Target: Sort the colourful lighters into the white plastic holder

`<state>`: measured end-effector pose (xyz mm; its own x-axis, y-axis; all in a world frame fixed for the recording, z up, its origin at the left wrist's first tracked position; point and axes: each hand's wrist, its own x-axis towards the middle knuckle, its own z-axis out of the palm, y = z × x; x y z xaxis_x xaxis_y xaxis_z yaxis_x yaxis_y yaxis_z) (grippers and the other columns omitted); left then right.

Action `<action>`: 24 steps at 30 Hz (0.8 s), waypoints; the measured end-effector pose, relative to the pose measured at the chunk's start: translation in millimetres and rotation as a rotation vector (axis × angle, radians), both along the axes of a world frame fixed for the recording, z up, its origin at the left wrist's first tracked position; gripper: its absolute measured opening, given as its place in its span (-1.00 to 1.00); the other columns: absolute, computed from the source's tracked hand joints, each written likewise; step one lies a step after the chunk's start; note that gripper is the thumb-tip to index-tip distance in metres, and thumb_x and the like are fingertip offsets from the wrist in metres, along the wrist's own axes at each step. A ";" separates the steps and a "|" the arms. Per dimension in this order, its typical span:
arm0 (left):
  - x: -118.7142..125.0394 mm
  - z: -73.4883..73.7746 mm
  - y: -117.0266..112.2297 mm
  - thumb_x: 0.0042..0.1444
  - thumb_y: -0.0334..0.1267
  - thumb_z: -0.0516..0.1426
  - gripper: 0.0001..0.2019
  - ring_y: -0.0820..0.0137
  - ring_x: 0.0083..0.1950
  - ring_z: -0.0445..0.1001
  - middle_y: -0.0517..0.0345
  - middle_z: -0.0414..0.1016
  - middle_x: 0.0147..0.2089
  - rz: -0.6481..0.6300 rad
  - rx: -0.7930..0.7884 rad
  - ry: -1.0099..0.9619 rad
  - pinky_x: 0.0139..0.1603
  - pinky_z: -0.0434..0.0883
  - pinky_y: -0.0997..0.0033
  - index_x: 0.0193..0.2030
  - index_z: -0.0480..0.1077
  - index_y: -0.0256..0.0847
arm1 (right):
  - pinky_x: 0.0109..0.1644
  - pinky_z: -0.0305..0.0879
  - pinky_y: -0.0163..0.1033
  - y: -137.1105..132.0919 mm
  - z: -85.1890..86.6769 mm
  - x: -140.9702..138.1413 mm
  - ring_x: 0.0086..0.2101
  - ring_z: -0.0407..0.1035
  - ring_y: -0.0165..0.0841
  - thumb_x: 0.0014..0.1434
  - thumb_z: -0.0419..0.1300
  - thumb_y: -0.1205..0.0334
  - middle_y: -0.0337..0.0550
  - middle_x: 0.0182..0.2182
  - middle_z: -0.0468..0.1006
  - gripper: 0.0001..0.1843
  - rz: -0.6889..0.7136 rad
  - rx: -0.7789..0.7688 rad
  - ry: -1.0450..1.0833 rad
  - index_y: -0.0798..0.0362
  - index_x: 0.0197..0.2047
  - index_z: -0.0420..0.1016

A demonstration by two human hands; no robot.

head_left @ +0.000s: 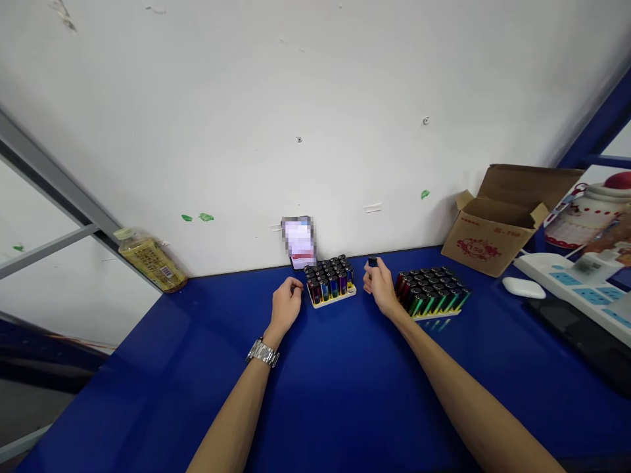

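Observation:
My right hand is closed around a black-topped cylinder, lighter-like in shape; only its dark top shows above the fingers. It is held between two trays. Left of it stands a pale tray with rows of upright, black-topped cylinders in purple, blue and dark red. My left hand rests beside that tray's left side, fingers curled in, with no object showing in them. Just right of my right hand, a second pale tray carries similar cylinders, green in front and red at the left.
A phone leans on the wall behind the left tray. At the right are an open cardboard box, a white rounded case, a power strip and a dark flat device. A yellowish bottle leans at the far left.

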<state>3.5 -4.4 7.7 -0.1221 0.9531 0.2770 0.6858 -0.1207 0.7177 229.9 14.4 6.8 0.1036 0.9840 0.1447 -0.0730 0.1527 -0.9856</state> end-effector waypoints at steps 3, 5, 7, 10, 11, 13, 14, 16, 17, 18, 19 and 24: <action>-0.2 -0.4 0.0 0.08 -0.40 -0.04 -0.83 0.35 -0.28 0.48 0.15 0.54 -0.32 -0.006 0.000 -0.001 -0.22 0.34 0.38 -0.37 0.35 -0.16 | -0.73 -0.18 -0.38 -0.9 4.0 -0.3 -0.79 -0.20 -0.51 0.17 -0.16 -0.05 -0.48 -0.81 -0.06 -0.64 0.051 -0.112 0.147 -0.04 -0.55 0.09; 0.0 -0.5 0.2 0.08 -0.40 -0.04 -0.83 0.36 -0.30 0.48 0.15 0.54 -0.32 -0.005 -0.007 0.003 -0.24 0.34 0.39 -0.37 0.35 -0.17 | -0.75 -0.22 -0.39 -1.9 6.7 -0.7 -0.80 -0.23 -0.52 0.17 -0.22 -0.06 -0.45 -0.85 -0.07 -0.57 0.058 -0.169 0.186 -0.05 -0.63 0.05; 0.2 -0.5 0.3 0.07 -0.40 -0.04 -0.83 0.37 -0.33 0.47 0.16 0.54 -0.33 0.001 -0.013 0.008 -0.25 0.33 0.39 -0.37 0.35 -0.16 | -0.76 -0.24 -0.39 -2.3 8.7 -1.2 -0.81 -0.23 -0.52 0.16 -0.21 -0.02 -0.43 -0.86 -0.07 -0.57 0.043 -0.205 0.209 -0.06 -0.67 0.02; 0.5 -0.5 0.4 0.07 -0.40 -0.04 -0.83 0.36 -0.32 0.47 0.16 0.54 -0.32 0.006 -0.010 0.012 -0.25 0.33 0.40 -0.37 0.35 -0.16 | -0.76 -0.25 -0.40 -2.1 10.9 -1.7 -0.81 -0.22 -0.52 0.15 -0.20 0.02 -0.42 -0.86 -0.07 -0.58 0.038 -0.217 0.199 -0.06 -0.69 0.01; 0.6 -0.4 0.3 0.07 -0.41 -0.04 -0.83 0.35 -0.30 0.48 0.16 0.54 -0.32 0.006 -0.008 0.011 -0.25 0.33 0.39 -0.38 0.35 -0.16 | -0.76 -0.26 -0.40 -2.0 11.5 -1.8 -0.81 -0.22 -0.52 0.15 -0.20 0.03 -0.41 -0.86 -0.08 -0.58 0.048 -0.228 0.199 -0.06 -0.69 0.01; 0.7 -0.3 0.1 0.07 -0.41 -0.04 -0.83 0.35 -0.28 0.48 0.15 0.54 -0.32 0.003 -0.007 0.010 -0.24 0.33 0.39 -0.37 0.35 -0.16 | -0.75 -0.26 -0.40 -2.0 12.5 -1.8 -0.81 -0.24 -0.52 0.15 -0.22 0.03 -0.41 -0.87 -0.08 -0.57 0.083 -0.250 0.186 -0.06 -0.71 0.01; 0.6 -0.2 0.0 0.07 -0.41 -0.04 -0.83 0.35 -0.28 0.48 0.15 0.54 -0.32 0.001 -0.008 0.011 -0.24 0.33 0.39 -0.37 0.35 -0.16 | -0.75 -0.26 -0.40 -2.2 12.7 -1.8 -0.81 -0.24 -0.52 0.15 -0.22 0.02 -0.40 -0.87 -0.08 -0.56 0.096 -0.254 0.175 -0.06 -0.71 0.01; 0.5 -0.2 -0.1 0.07 -0.41 -0.04 -0.83 0.35 -0.29 0.48 0.16 0.54 -0.32 -0.001 -0.010 0.012 -0.25 0.32 0.39 -0.37 0.35 -0.16 | -0.74 -0.26 -0.39 -2.5 12.2 -1.8 -0.80 -0.23 -0.52 0.16 -0.22 0.00 -0.40 -0.86 -0.08 -0.55 0.102 -0.241 0.148 -0.06 -0.70 0.01; 0.5 -0.3 -0.1 0.07 -0.41 -0.04 -0.83 0.35 -0.30 0.48 0.16 0.54 -0.32 -0.002 -0.011 0.012 -0.25 0.32 0.39 -0.37 0.35 -0.16 | -0.74 -0.26 -0.39 -2.7 11.5 -1.9 -0.79 -0.22 -0.51 0.16 -0.21 0.00 -0.40 -0.85 -0.07 -0.56 0.096 -0.228 0.136 -0.06 -0.70 0.01; 0.4 -0.4 0.0 0.06 -0.41 -0.04 -0.83 0.35 -0.30 0.48 0.16 0.54 -0.32 -0.003 -0.012 0.011 -0.25 0.32 0.39 -0.37 0.35 -0.16 | -0.73 -0.26 -0.39 -2.8 10.6 -2.0 -0.79 -0.21 -0.51 0.17 -0.20 0.01 -0.40 -0.85 -0.07 -0.56 0.087 -0.214 0.128 -0.06 -0.69 0.02; 0.3 -0.6 0.1 0.06 -0.41 -0.04 -0.83 0.35 -0.30 0.48 0.16 0.54 -0.32 -0.004 -0.012 0.010 -0.25 0.32 0.39 -0.37 0.34 -0.16 | -0.73 -0.26 -0.39 -2.9 9.6 -2.0 -0.78 -0.21 -0.50 0.17 -0.19 0.02 -0.40 -0.84 -0.07 -0.57 0.080 -0.203 0.125 -0.06 -0.69 0.02; 0.6 -0.8 0.6 0.05 -0.42 -0.04 -0.84 0.34 -0.28 0.48 0.16 0.54 -0.33 -0.005 -0.011 0.012 -0.23 0.32 0.40 -0.38 0.34 -0.15 | -0.71 -0.26 -0.37 -3.2 6.8 -2.1 -0.77 -0.20 -0.48 0.19 -0.18 0.02 -0.38 -0.82 -0.06 -0.56 0.089 -0.189 0.107 -0.07 -0.69 0.04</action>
<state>4.1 -3.8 6.9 -0.1142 0.9566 0.2679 0.6938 -0.1163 0.7107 227.8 11.2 13.6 0.0199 0.9985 -0.0505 -0.1835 -0.0460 -0.9819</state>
